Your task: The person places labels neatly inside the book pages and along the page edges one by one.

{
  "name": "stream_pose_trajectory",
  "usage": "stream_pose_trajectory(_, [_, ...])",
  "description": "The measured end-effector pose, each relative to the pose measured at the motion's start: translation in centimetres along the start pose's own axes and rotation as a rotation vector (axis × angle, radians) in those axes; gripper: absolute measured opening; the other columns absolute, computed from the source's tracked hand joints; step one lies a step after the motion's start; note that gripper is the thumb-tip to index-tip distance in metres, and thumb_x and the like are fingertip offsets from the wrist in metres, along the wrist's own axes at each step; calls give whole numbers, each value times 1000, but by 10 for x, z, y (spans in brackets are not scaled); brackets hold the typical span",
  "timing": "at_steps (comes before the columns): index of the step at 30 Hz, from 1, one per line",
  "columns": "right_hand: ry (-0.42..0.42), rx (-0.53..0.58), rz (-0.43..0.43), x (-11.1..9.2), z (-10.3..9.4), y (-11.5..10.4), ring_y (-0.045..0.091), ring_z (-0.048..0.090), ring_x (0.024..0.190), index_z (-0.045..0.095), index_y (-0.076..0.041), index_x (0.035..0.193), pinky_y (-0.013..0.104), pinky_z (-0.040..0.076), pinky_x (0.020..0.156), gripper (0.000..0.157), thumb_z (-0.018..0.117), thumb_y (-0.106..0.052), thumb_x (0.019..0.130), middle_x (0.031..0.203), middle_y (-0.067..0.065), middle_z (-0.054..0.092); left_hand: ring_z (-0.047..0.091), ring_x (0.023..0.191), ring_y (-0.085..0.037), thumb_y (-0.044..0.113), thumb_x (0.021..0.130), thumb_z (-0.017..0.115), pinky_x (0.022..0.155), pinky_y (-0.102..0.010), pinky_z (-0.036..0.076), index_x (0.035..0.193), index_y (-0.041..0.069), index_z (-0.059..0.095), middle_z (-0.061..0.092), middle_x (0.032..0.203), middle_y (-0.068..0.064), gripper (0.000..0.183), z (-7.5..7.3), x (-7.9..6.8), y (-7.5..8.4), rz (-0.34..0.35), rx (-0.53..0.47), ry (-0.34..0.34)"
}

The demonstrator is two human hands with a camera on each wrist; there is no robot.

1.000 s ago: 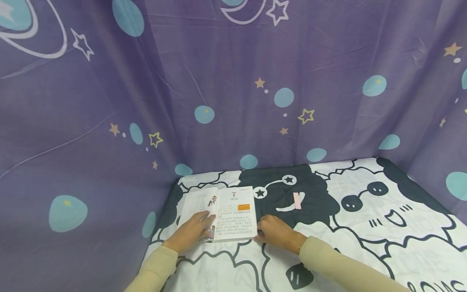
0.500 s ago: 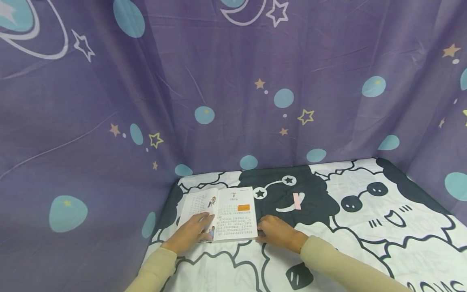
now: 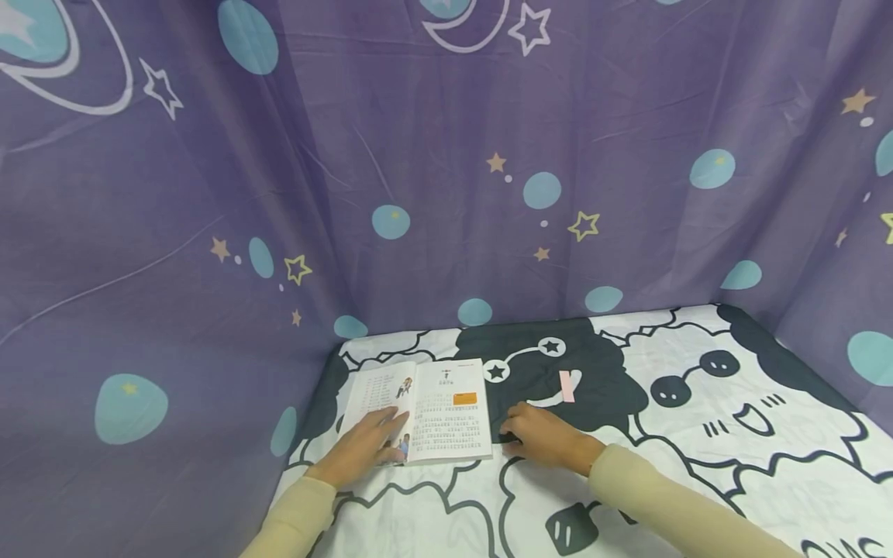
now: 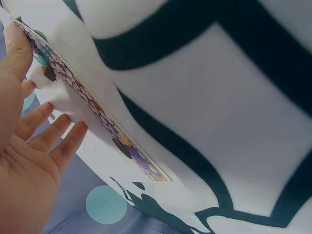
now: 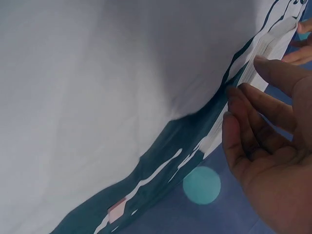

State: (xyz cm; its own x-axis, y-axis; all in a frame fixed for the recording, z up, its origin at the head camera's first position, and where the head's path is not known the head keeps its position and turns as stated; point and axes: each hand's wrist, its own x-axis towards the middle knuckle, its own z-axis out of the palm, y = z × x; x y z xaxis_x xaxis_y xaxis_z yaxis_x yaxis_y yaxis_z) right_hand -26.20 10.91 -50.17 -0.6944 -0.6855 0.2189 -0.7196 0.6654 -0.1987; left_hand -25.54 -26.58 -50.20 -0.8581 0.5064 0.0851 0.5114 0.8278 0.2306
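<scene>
An open book (image 3: 449, 428) lies on the patterned cloth, its right page bearing printed text and an orange box. My left hand (image 3: 359, 448) rests on the lower left page, fingers spread and thumb by the lower edge. The left wrist view shows a colourful illustrated strip (image 4: 90, 103) along the page's border beneath that hand. Just off the book's right edge is my right hand (image 3: 547, 438), fingers loosely bent and holding nothing. In the right wrist view its fingertips overlap the book's stacked page edges (image 5: 263, 48).
A black-and-white cartoon cloth (image 3: 698, 434) covers the surface under the book. A small pink strip (image 3: 567, 386) lies on it, right of the book. Behind and to the left hangs a purple curtain (image 3: 432, 116) with stars and blue dots.
My right hand has come away from the book's lower right edge and shifted slightly right. The left hand stays on the left page, and the book lies open at the same pages.
</scene>
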Motion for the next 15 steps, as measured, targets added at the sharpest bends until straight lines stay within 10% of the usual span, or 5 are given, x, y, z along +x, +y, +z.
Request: stream_pose_trajectory(15, [231,-132,-17,-14,-19,62,19,57,82,80,-8,94,35,55,72,22,92,-12,76,90,3,68,41,144,-40,46,92,69,117,-57,36,153,6,49,42,157,-21,75,1,-2,-2,15,-1,10])
